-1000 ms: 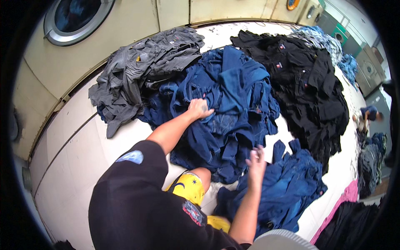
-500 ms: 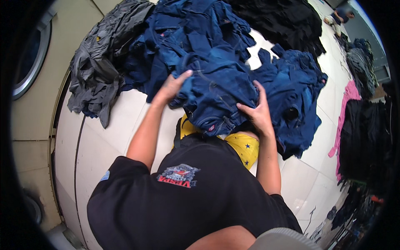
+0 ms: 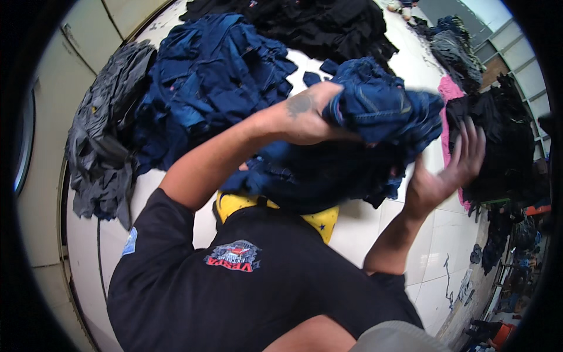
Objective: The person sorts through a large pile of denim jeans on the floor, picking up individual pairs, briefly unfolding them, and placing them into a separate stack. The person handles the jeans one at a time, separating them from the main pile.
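Note:
A bunched pair of blue denim trousers (image 3: 387, 111) is raised in front of me, its pale stitching showing along the folds. My left hand (image 3: 314, 114) grips its left end, thumb on top and the fingers hidden beneath. Just off its right end, my right hand (image 3: 446, 176) is open, fingers spread and slightly blurred, touching nothing that I can see. Below the raised trousers, more dark blue denim (image 3: 316, 176) lies over my lap area and the floor, partly hidden by my left forearm.
A large heap of blue denim (image 3: 205, 88) lies at far left, beside grey garments (image 3: 105, 129). Black clothes (image 3: 322, 26) are piled at the back. Pink cloth (image 3: 450, 88) and another black heap (image 3: 495, 135) lie to the right. Cream panels (image 3: 47, 223) stand along the left.
My left hand has swung to the right and up, carrying the denim trousers. My right hand has let go and moved right, fingers spreading. The view has shifted, too.

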### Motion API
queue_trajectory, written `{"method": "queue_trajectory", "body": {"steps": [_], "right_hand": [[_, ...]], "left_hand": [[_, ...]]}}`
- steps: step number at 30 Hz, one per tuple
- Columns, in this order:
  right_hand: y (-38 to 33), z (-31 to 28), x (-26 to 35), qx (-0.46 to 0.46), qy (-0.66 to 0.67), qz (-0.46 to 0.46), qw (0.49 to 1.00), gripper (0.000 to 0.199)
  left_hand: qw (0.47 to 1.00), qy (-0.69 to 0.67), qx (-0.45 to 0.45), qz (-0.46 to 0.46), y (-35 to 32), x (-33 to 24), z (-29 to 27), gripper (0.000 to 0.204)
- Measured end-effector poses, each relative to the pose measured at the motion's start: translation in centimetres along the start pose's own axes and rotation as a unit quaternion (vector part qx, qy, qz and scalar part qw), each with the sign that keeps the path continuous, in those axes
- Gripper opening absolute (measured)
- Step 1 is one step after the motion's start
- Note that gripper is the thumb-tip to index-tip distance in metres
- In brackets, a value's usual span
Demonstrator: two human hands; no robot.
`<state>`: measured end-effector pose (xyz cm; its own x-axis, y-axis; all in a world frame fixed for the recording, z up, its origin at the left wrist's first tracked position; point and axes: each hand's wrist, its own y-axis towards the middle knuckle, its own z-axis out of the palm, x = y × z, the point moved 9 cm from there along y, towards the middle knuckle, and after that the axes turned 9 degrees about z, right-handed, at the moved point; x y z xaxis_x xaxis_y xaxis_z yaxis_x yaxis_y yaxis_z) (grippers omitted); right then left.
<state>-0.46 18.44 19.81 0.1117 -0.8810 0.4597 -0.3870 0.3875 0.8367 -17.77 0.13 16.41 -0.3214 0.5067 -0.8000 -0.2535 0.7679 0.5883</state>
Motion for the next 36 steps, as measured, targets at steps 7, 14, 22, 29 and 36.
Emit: {"method": "queue_trajectory", "body": {"steps": [7, 14, 22, 29, 36], "right_hand": [[-21.3, 3.0, -12.9, 0.006, 0.338, 0.391, 0.856, 0.075], [10.1, 1.2, -30.0, -0.084, -0.089, 0.199, 0.972, 0.073], [-4.1, 22.5, -40.7, 0.391, -0.255, 0.350, 0.812, 0.097], [-21.4, 15.0, -20.6, 0.172, -0.127, 0.231, 0.949, 0.039], [-29.7, 20.6, -10.6, 0.473, 0.040, 0.328, 0.817, 0.028]], "left_hand": [[0.968, -0.064, -0.086, 0.226, 7.5, -3.4, 3.0, 0.047], [0.918, 0.249, -0.291, 0.100, 19.0, 2.5, -8.0, 0.086], [0.807, 0.429, -0.404, 0.029, 7.6, 29.5, -19.1, 0.069], [0.613, 0.571, 0.248, -0.486, -32.9, 40.6, 0.5, 0.110], [0.717, 0.463, 0.138, -0.502, -26.2, 38.4, -4.1, 0.032]]}}
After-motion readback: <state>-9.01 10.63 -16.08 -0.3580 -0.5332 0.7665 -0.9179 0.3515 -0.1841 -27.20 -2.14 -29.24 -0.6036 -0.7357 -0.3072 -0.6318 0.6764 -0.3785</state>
